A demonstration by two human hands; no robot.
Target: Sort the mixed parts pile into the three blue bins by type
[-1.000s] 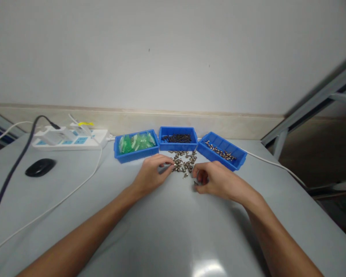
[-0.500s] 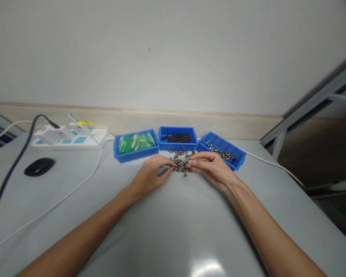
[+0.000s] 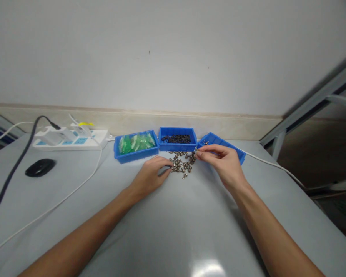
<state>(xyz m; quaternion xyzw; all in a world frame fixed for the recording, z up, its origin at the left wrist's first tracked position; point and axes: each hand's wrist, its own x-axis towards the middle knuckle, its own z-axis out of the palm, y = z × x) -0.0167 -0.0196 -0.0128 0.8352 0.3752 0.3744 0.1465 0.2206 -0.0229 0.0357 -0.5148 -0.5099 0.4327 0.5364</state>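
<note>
Small brassy metal screws [image 3: 185, 166] lie in a loose pile on the grey table. My left hand [image 3: 152, 174] rests at the pile's left side, thumb and index fingertips apart around some screws; whether it grips one is too small to tell. My right hand [image 3: 223, 163] is raised at the pile's upper right, thumb and fingers pinched on a small metal screw. Behind it stands the right blue bin [image 3: 240, 154], largely hidden by the hand, with a few metal pieces showing inside.
A blue bin [image 3: 177, 147] of dark screws stands behind the pile. Left of it, another blue bin [image 3: 135, 156] holds green and clear bags. A power strip [image 3: 100, 140], cables and a black mouse [image 3: 40, 167] are farther left. The wall rises behind.
My right hand has lifted away from the pile, up and to the right, with a small piece in its pinch, and now covers more of the right bin. My left hand has barely moved.
</note>
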